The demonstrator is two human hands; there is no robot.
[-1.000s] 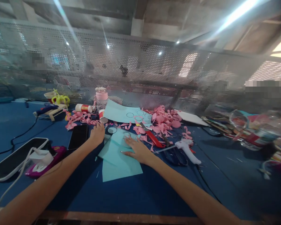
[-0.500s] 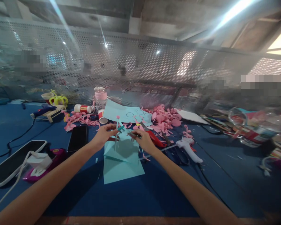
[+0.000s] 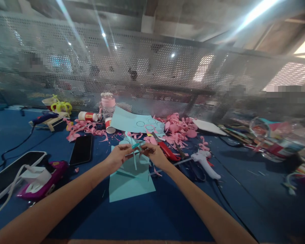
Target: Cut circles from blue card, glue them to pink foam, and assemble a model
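My left hand (image 3: 120, 156) and my right hand (image 3: 154, 154) meet above a light blue paper sheet (image 3: 131, 179) on the blue table. Both pinch a small teal tool with thin legs (image 3: 135, 149) between their fingertips; its exact kind is too blurred to tell. A second light blue sheet with drawn circles (image 3: 135, 123) lies just beyond my hands. Red-handled scissors (image 3: 165, 147) lie right of my right hand.
Pink paper scraps (image 3: 176, 130) pile behind the sheets. A white glue gun (image 3: 205, 163) with a cable lies at right, a black phone (image 3: 81, 149) at left, a purple device (image 3: 42, 179) nearer left. A perforated metal screen (image 3: 152, 67) closes off the far side.
My hands left the flat sheet, picked up the thin-legged teal tool and came together around it above the paper. The view shifted slightly.
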